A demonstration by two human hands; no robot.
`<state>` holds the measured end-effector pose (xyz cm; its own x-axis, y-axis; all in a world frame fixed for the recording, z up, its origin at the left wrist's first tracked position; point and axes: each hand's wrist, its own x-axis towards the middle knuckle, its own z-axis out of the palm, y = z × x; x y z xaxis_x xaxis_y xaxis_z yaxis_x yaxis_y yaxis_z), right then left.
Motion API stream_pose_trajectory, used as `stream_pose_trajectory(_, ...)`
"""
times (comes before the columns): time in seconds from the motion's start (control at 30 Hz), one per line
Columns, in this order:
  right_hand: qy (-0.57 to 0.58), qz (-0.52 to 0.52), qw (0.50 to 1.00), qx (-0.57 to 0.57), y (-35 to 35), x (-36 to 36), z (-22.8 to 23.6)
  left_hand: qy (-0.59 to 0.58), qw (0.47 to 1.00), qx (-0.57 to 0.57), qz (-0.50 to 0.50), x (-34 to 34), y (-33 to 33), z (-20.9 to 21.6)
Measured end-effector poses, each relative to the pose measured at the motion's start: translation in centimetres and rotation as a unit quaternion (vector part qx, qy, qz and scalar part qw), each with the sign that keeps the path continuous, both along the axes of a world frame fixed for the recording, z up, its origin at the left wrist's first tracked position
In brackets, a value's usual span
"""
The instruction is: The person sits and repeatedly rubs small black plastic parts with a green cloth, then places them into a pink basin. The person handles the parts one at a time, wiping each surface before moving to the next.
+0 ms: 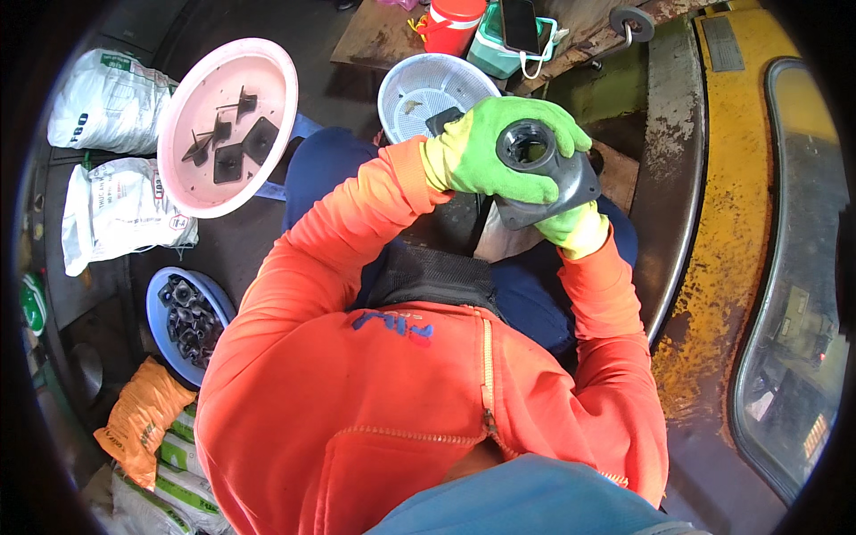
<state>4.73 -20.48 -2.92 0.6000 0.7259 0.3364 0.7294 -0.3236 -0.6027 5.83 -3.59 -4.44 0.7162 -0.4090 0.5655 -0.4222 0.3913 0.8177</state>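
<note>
A black moulded part (578, 181) with a square flange and a round, ringed opening is held up in front of me, opening facing up. My left hand (481, 147), in a green and yellow glove, is closed around its neck from the left, with fingers over the far side and thumb on the near side. My right hand (575, 227), gloved alike, grips the flange from below on the near right; most of its fingers are hidden behind the part. Just beyond my left hand is a pale perforated basin (412, 76) with a dark piece at its edge.
A pink basin (192, 192) holding several black square-flanged pieces stands to the left. Below it, a blue basin (160, 325) is filled with black parts. White sacks (125, 209) lie farther left. A red container (453, 27) and a green-white box (490, 45) stand ahead. Rusty yellow machinery (722, 223) borders my right.
</note>
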Motion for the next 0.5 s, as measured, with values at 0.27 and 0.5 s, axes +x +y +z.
stream_pose_trajectory(0.27,0.235,0.069,0.969,-0.038,-1.0,-1.8,-0.6,-0.027,0.969,-0.037,-0.245,0.8,0.0,0.1)
stream_pose_trajectory(0.5,0.390,-0.132,0.890,0.198,0.5,0.7,-1.0,-0.075,0.994,0.064,-0.037,2.1,3.7,2.1)
